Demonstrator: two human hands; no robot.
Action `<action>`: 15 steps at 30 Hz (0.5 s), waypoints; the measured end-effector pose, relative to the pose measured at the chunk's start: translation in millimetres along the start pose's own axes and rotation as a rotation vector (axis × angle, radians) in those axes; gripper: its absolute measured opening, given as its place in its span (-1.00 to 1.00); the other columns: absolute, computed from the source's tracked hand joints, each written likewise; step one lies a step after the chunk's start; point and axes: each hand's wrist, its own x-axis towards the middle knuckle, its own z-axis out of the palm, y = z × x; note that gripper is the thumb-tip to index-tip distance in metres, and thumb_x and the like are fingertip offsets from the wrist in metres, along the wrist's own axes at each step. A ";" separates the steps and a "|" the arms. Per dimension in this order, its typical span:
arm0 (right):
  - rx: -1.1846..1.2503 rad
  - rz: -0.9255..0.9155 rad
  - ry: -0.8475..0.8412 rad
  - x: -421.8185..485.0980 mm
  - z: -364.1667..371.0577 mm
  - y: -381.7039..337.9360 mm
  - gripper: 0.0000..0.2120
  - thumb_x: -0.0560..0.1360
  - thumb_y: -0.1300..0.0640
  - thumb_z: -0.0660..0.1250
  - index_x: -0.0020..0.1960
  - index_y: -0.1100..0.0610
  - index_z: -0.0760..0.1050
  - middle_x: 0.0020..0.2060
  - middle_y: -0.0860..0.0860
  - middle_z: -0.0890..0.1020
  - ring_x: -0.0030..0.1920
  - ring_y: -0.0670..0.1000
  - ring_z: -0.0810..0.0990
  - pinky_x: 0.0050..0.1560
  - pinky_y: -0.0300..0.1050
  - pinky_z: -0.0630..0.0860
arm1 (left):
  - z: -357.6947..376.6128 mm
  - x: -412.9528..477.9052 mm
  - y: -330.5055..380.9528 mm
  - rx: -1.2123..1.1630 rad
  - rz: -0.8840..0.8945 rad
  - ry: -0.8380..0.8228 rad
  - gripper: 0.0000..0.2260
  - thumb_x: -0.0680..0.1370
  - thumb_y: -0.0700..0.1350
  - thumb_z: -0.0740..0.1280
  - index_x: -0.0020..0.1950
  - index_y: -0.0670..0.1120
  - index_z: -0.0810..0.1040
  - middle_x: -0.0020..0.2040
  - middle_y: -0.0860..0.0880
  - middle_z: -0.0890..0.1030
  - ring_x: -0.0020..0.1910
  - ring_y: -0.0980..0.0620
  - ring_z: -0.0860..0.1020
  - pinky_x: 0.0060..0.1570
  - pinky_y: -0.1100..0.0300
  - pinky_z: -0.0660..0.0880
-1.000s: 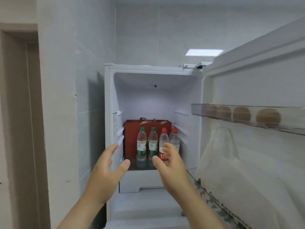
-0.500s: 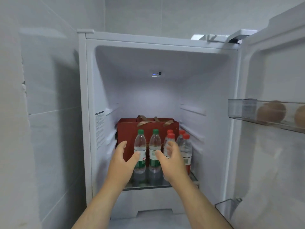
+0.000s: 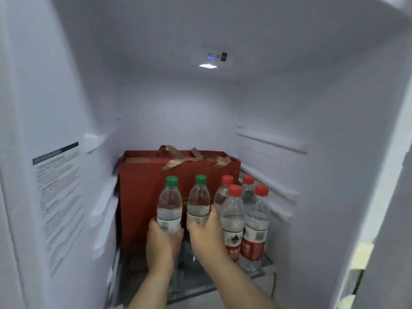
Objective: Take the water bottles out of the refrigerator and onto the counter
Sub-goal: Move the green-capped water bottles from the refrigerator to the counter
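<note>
Green-capped, upright, caps at twelve o'clock. Our left hand point(image 3: 163, 241) grips the left bottle point(image 3: 169, 204), our right hand point(image 3: 206, 233) the right bottle point(image 3: 199, 202)

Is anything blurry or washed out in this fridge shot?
Head view: the ceiling lamp lights the interior softly, without glare; motion blur smears the wall sticker text and softens the left hand and right hand gripping the green-capped bottles; wide-angle distortion bows the fridge walls.

Both forearms reach forward, left hand point(image 3: 163, 239) and right hand point(image 3: 206, 233) side by side, fingers curled, gripping.
</note>
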 end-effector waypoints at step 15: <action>-0.203 0.082 0.161 35.4 35.9 41.4 -0.42 0.37 0.09 0.54 0.27 0.12 0.33 0.17 0.11 0.62 0.16 0.15 0.62 0.08 -0.09 0.54 | -19.0 11.6 -28.5 -0.069 0.090 0.280 -0.57 0.27 -0.11 0.54 0.09 -0.01 0.51 -0.04 -0.11 0.65 -0.15 -0.19 0.62 -0.19 0.02 0.56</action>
